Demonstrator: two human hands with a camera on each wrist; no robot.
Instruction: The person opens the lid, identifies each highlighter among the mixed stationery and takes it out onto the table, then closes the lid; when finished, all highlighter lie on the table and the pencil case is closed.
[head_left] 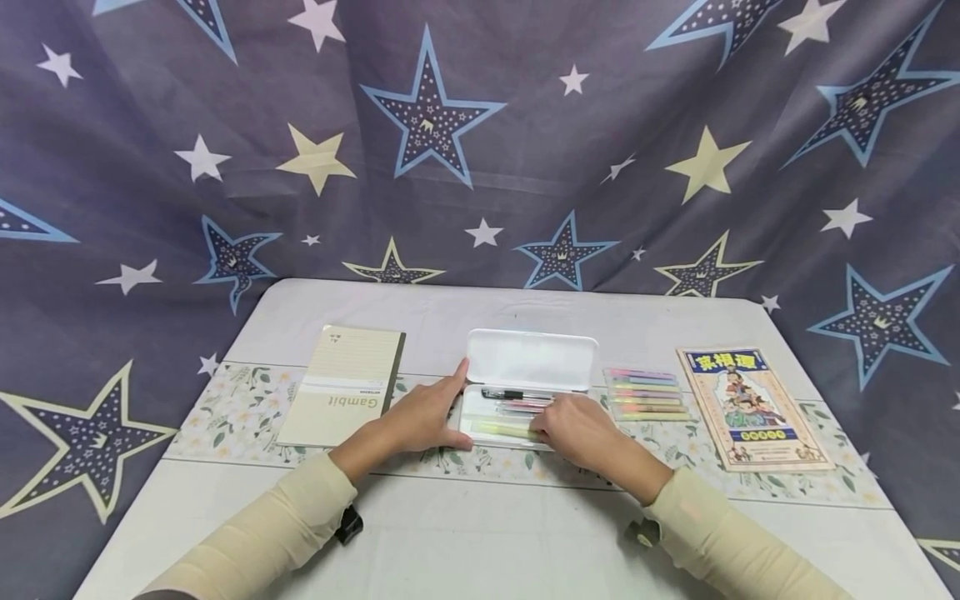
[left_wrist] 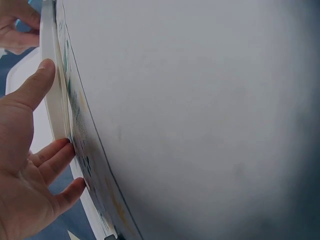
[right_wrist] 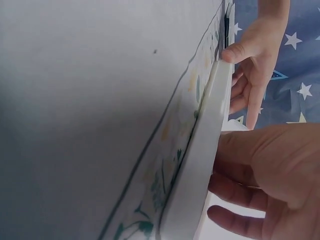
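Observation:
An open white pencil case (head_left: pixel 532 358) lies on the table with its lid tipped back. Inside its tray are a black pen (head_left: pixel 504 394), some slim pens (head_left: pixel 517 408) and a yellow highlighter (head_left: pixel 501 429). My left hand (head_left: pixel 423 412) spans the case's left end, the thumb at the front corner and the index finger along the lid's side. In the left wrist view that thumb touches the case's front wall (left_wrist: pixel 57 100). Curled over the tray's right part, my right hand (head_left: pixel 581 433) pinches the highlighter's right end; the contact is partly hidden.
To the right lies a clear pack of several coloured highlighters (head_left: pixel 648 396), then an illustrated book (head_left: pixel 753 408). A beige notebook (head_left: pixel 341 387) is on the left. A floral runner (head_left: pixel 240 417) crosses the white table (head_left: pixel 465 533), and a starry curtain (head_left: pixel 525 167) hangs behind.

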